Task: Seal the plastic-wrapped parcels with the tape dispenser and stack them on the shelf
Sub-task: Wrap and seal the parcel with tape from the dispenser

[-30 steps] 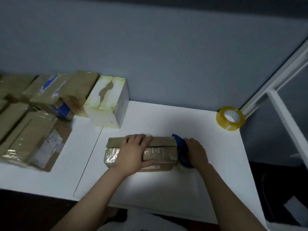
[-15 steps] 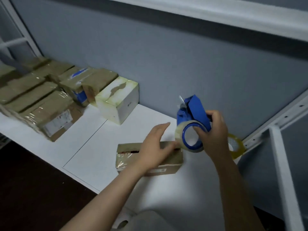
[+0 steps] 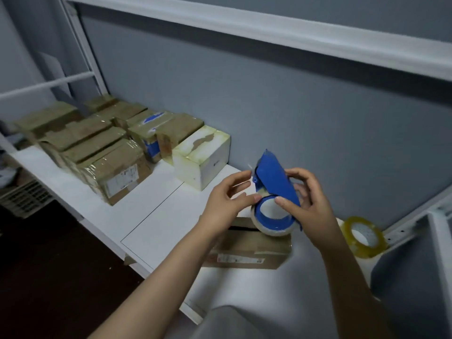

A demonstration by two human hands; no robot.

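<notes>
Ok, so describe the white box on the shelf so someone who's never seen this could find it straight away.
Start at the long white shelf running along the grey wall; a cluster of brown parcels fills its left end. At the right edge of that cluster stands the white box. It alone is white rather than brown, with yellowed tape across its top.
</notes>
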